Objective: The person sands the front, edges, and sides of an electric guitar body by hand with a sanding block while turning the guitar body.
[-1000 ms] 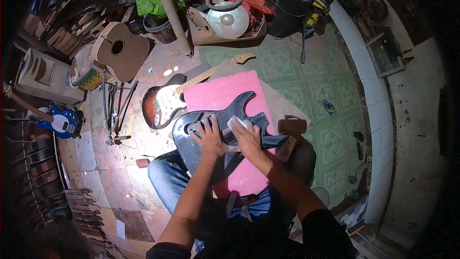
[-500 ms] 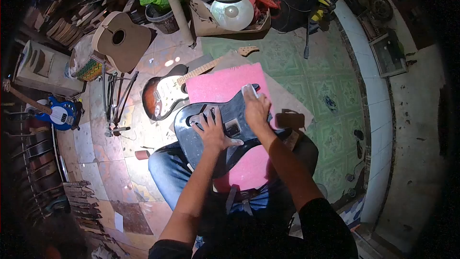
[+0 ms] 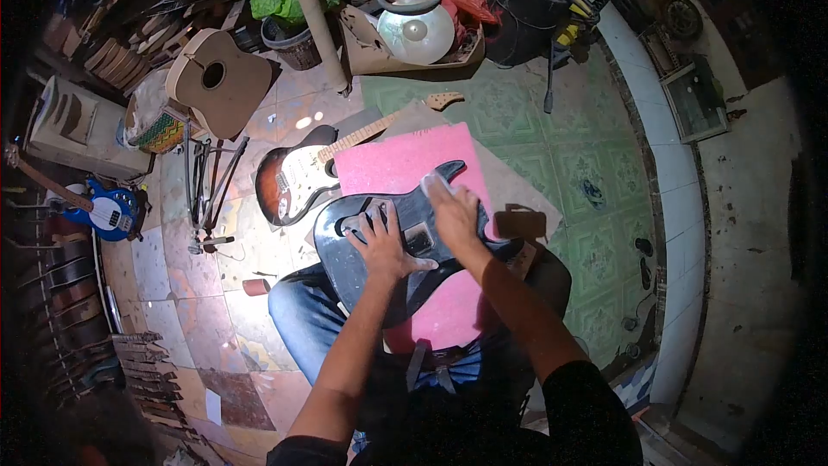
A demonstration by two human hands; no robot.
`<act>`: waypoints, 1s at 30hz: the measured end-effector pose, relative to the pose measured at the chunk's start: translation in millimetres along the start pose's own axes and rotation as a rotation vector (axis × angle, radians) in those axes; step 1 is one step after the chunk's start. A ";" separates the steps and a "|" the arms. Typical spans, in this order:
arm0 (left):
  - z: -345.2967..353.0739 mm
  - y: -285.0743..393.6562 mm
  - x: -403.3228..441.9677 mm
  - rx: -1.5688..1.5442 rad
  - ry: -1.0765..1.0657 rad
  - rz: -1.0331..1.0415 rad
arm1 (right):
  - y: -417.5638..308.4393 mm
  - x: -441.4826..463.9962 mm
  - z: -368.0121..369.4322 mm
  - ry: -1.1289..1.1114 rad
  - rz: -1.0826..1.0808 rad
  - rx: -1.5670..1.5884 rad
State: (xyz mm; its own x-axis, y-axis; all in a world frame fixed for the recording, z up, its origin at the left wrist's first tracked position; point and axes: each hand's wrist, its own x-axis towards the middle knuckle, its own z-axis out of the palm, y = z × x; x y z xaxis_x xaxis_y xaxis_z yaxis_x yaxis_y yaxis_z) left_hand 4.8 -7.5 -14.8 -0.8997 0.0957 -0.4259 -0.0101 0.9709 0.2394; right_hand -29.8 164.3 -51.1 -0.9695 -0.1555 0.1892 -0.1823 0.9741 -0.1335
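Observation:
A black electric guitar body (image 3: 410, 207) lies across my lap on a pink board (image 3: 392, 155), its cavities facing up. My left hand (image 3: 381, 248) is spread flat on it beside the rectangular cavity, fingers reaching over the upper-left cutout. Under the fingers of my right hand (image 3: 457, 217) is a small whitish folded sheet (image 3: 434, 183), pressed on the body near its far horn. Whether the sheet is sandpaper or cloth, I cannot tell. Just beyond, a sunburst electric guitar (image 3: 289, 177) with a maple neck rests on the floor.
An unfinished acoustic guitar (image 3: 220, 82) leans at the upper left, near metal stands (image 3: 203, 190). A blue bass (image 3: 110, 211) is at far left. A cardboard box (image 3: 405, 60) and a black bucket (image 3: 526, 17) stand at the back. Green tiles (image 3: 595, 155) spread on the right.
My right hand has slid the whitish sheet back toward me and slightly left, off the horn's tip. My left hand stays in place on the body. The view has shifted slightly.

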 end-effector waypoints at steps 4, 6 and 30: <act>-5.2 1.5 -5.7 -0.020 -0.017 -0.020 | 29.0 17.6 -0.3 0.081 0.255 -0.002; -7.8 3.8 -3.0 -0.026 -0.004 -0.009 | 10.6 14.0 -0.8 -0.046 0.268 -0.129; 0.5 0.4 -1.7 -0.027 0.014 0.007 | -10.0 -65.0 -24.0 -0.116 -0.154 -0.025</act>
State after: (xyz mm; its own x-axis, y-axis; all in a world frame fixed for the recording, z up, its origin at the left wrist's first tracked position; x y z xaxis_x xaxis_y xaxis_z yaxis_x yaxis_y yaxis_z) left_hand 6.6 -7.2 -14.4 -0.9059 0.0987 -0.4119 -0.0158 0.9639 0.2659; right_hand 39.0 168.6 -38.8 -0.9430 -0.3198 0.0921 -0.3275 0.9408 -0.0871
